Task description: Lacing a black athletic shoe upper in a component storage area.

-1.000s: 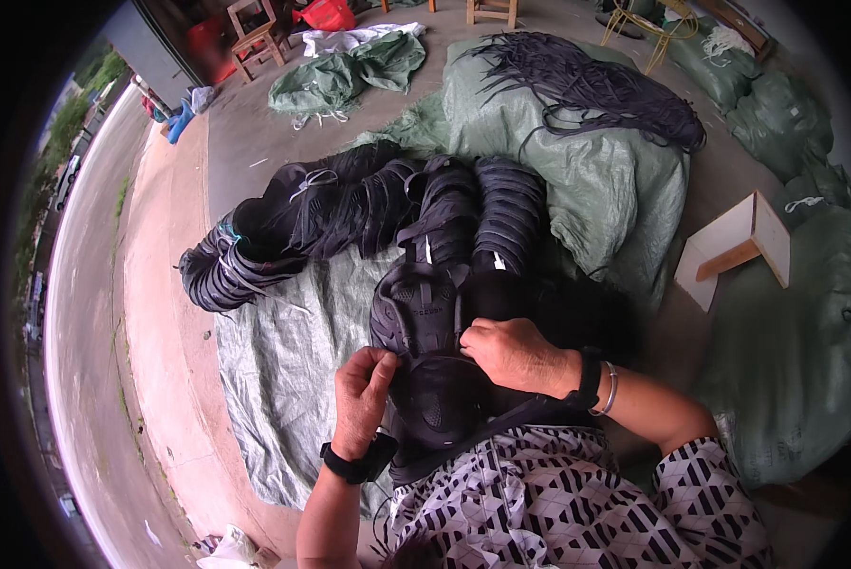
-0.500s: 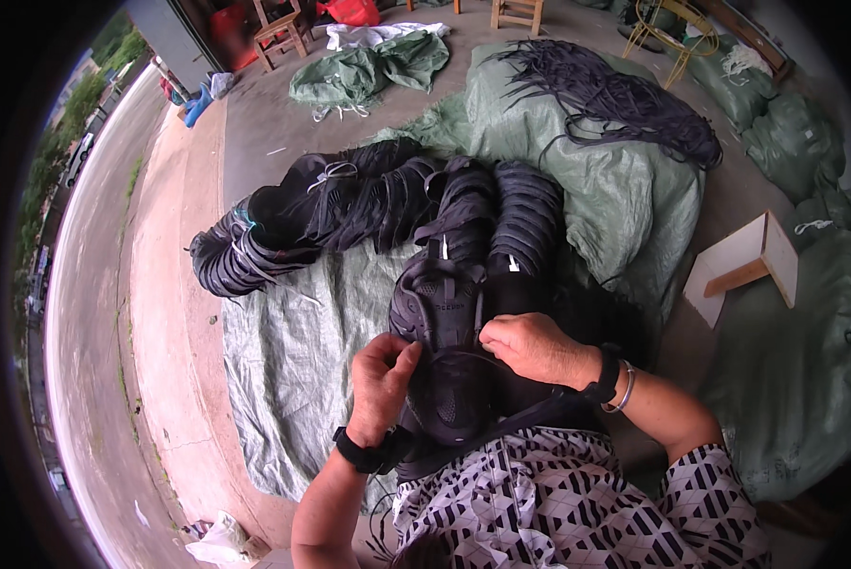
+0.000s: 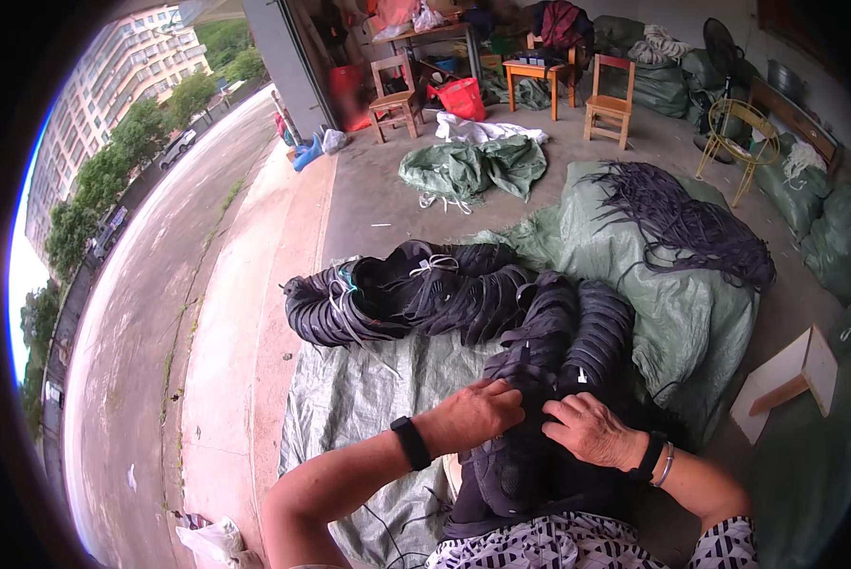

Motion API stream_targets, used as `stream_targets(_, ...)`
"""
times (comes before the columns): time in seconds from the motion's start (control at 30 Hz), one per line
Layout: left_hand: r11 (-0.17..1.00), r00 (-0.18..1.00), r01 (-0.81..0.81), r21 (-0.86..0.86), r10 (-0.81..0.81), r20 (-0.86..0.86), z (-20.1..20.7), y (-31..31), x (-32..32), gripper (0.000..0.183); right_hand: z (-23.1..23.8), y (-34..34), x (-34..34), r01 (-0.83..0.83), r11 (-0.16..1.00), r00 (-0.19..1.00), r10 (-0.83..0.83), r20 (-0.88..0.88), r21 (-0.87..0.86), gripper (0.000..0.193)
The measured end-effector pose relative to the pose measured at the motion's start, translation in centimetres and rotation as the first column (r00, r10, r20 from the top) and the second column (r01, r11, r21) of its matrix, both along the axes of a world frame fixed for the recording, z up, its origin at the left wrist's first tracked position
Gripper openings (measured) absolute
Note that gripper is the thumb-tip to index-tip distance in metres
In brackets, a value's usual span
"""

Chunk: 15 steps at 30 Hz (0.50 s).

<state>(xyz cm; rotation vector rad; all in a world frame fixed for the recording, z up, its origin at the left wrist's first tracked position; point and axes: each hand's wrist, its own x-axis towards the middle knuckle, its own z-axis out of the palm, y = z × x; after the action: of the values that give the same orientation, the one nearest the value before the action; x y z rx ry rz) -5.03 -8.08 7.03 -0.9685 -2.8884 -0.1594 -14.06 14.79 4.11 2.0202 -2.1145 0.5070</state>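
Observation:
A black shoe upper (image 3: 506,474) rests on my lap, its toe end toward me. Over its far end, my left hand (image 3: 478,415) is closed with the fingertips pinched together. My right hand (image 3: 596,434) is a short way to the right, its fingers curled in against the thumb. Anything thin and dark between the fingers is lost against the black behind. Just beyond the hands, two rows of nested black shoe uppers (image 3: 598,332) lead away from me. Another bundle of uppers (image 3: 350,302), tied with pale laces, curves off to the left.
A green woven sheet (image 3: 326,417) lies beneath the bundles. On more green sacking at the right is a heap of dark laces (image 3: 686,223). A white board stand (image 3: 791,379) is on the right. Wooden chairs (image 3: 611,100) and a red bag (image 3: 462,100) stand farther back.
The view has tilted up and turned left, showing more of the room and street. Both hands have moved from the upper's sides to its far end, the left one reaching farther forward.

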Motion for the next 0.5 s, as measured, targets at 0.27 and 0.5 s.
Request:
stream_targets(0.27, 1.0, 0.987, 0.001, -0.029, 0.004, 0.158, -0.5, 0.0, -0.2, 0.026, 0.6, -0.9, 0.5, -0.088, 0.996, 0.991, 0.09, 0.095, -0.023, 0.009)
stream_targets(0.5, 0.974, 0.89, -0.078, -0.211, 0.164, 0.425, -2.3, 2.0, -1.9, 0.02, -0.3, -0.7, -0.3, -0.117, 0.992, 0.984, 0.109, 0.138, 0.047, 0.011)
